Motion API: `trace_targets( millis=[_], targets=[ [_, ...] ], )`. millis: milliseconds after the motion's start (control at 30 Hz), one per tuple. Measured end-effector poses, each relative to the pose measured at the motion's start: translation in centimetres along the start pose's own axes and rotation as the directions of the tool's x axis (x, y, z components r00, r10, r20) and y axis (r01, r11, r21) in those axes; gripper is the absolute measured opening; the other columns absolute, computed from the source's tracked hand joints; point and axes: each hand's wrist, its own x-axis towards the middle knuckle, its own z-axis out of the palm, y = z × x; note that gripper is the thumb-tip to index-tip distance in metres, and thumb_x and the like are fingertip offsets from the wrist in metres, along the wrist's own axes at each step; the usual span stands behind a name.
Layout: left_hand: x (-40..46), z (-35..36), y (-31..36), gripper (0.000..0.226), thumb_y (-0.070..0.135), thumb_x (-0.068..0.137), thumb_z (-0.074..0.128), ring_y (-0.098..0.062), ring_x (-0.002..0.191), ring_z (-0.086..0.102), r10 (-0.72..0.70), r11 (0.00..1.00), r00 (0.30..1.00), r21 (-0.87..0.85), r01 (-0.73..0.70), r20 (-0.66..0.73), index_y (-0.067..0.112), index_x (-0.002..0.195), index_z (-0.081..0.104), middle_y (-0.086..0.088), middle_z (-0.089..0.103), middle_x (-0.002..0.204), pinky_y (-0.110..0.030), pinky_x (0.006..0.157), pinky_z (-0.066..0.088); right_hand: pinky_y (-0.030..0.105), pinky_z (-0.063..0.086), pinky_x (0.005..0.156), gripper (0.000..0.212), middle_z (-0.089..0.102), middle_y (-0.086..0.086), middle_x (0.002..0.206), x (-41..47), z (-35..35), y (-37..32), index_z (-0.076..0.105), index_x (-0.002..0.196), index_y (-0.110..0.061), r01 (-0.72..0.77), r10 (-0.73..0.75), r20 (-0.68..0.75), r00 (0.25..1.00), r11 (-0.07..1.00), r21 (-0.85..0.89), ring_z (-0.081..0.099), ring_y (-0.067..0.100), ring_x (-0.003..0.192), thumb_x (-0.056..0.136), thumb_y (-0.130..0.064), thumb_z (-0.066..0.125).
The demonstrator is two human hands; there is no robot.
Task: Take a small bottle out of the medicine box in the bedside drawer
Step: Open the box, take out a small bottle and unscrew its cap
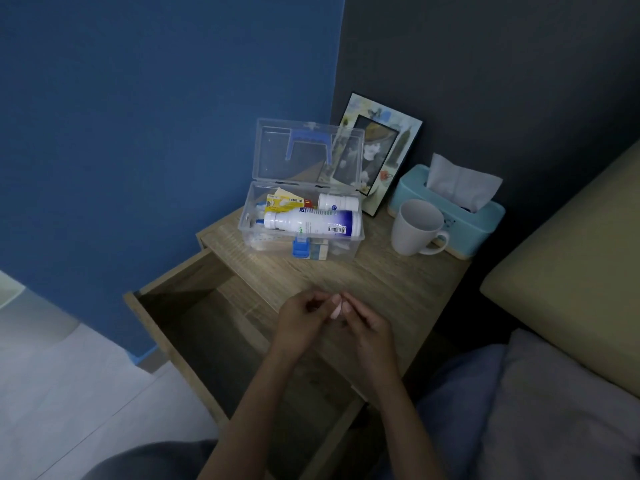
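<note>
The clear plastic medicine box (353,249) stands on the bedside table with its lid up and its blue latch facing me. Inside lie a large white bottle (311,221), a smaller white bottle (337,202) behind it and some packets. My left hand (298,323) and my right hand (369,332) meet in front of the box, above the table's front edge. Between their fingertips is a small pale pinkish item (336,308), apparently the small bottle; the fingers hide most of it. The drawer (194,327) below is pulled out and looks dark and bare inside.
A white mug (417,226), a light blue tissue box (485,220) and a picture frame (377,154) stand at the back right of the wooden table top (398,278). A blue wall is on the left, and a bed with a beige headboard on the right.
</note>
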Motion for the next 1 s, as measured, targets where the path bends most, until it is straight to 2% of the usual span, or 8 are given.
trace_targets(
  millis=[267,467,567,633,700,833,933,1000],
  targets=[
    [0.2,-0.1,0.0,0.022,0.029,0.087,0.065,-0.018,0.09,0.067,-0.085,0.996,0.996,-0.014,0.085,-0.032,0.009,0.092,0.072,-0.004,0.074,0.09,-0.033,0.085,0.052,0.015,0.051,0.089,0.03,0.07,-0.009,0.113,0.1,-0.7,0.1,0.065,0.122,-0.017,0.009,-0.009,-0.009,1.0,1.0,-0.023,0.065,-0.001,0.104,0.092,-0.016,0.058],
    [-0.3,-0.4,-0.1,0.021,0.02,0.087,0.065,-0.017,0.091,0.067,-0.129,0.965,0.991,-0.224,0.136,0.043,0.003,0.1,0.07,-0.008,0.074,0.094,-0.03,0.086,0.05,0.01,0.052,0.072,0.022,0.075,-0.012,0.095,0.4,-1.6,0.7,0.071,0.104,-0.025,0.012,-0.01,-0.07,0.997,1.0,0.014,0.068,-0.004,0.089,0.083,-0.02,0.07],
    [-0.4,-0.7,-0.6,0.03,0.015,0.086,0.067,-0.018,0.108,0.065,-0.117,0.961,0.99,-0.242,0.133,0.078,0.009,0.115,0.069,-0.007,0.072,0.113,-0.032,0.099,0.048,0.019,0.053,0.084,0.034,0.075,-0.008,0.099,0.6,-2.1,1.1,0.067,0.115,-0.025,-0.038,0.046,-0.077,0.996,0.994,0.1,0.069,0.005,0.099,0.082,-0.019,0.07],
    [-0.5,-0.6,-0.8,0.034,0.012,0.084,0.069,-0.013,0.107,0.065,-0.083,0.972,0.993,-0.213,0.099,0.085,0.013,0.117,0.069,-0.003,0.072,0.113,-0.026,0.095,0.05,0.016,0.052,0.085,0.037,0.072,-0.01,0.106,0.5,-2.4,1.3,0.066,0.12,-0.021,-0.044,0.05,-0.086,0.995,0.997,0.066,0.067,0.002,0.103,0.083,-0.021,0.069],
    [-0.5,-0.5,-1.0,0.033,0.004,0.081,0.07,-0.008,0.099,0.069,-0.049,0.972,0.996,-0.226,0.065,0.076,0.011,0.114,0.069,-0.004,0.074,0.107,-0.016,0.083,0.052,0.007,0.051,0.074,0.029,0.075,-0.011,0.102,0.3,-2.7,1.4,0.071,0.111,-0.022,-0.01,0.011,-0.131,0.991,1.0,0.01,0.068,-0.003,0.096,0.082,-0.022,0.072],
    [-0.4,-0.3,-1.7,0.031,0.001,0.078,0.073,-0.003,0.091,0.071,-0.002,0.983,0.999,-0.185,0.011,0.053,0.01,0.108,0.069,-0.002,0.076,0.099,-0.014,0.076,0.052,0.003,0.048,0.066,0.019,0.075,-0.013,0.095,-0.1,-3.5,1.5,0.072,0.097,-0.018,0.047,-0.055,-0.17,0.984,0.998,-0.05,0.069,-0.002,0.088,0.079,-0.016,0.075],
    [-0.4,0.2,-2.3,0.033,-0.001,0.079,0.072,0.004,0.086,0.07,0.026,0.991,0.998,-0.13,-0.02,0.048,0.005,0.11,0.067,0.0,0.075,0.096,-0.009,0.074,0.052,-0.002,0.044,0.072,0.029,0.073,-0.016,0.101,-0.1,-3.6,1.8,0.068,0.11,-0.023,0.036,-0.056,-0.174,0.983,0.992,-0.12,0.065,-0.008,0.091,0.082,-0.02,0.073],
    [-0.4,0.6,-2.5,0.032,-0.001,0.079,0.072,0.009,0.085,0.068,0.077,0.995,0.996,-0.066,-0.074,0.044,0.015,0.106,0.069,0.005,0.073,0.095,-0.006,0.075,0.05,-0.006,0.038,0.078,0.037,0.065,-0.016,0.114,0.0,-3.5,2.0,0.063,0.122,-0.022,0.031,-0.067,-0.158,0.985,0.975,-0.22,0.057,-0.014,0.099,0.086,-0.021,0.069]
  ],
)
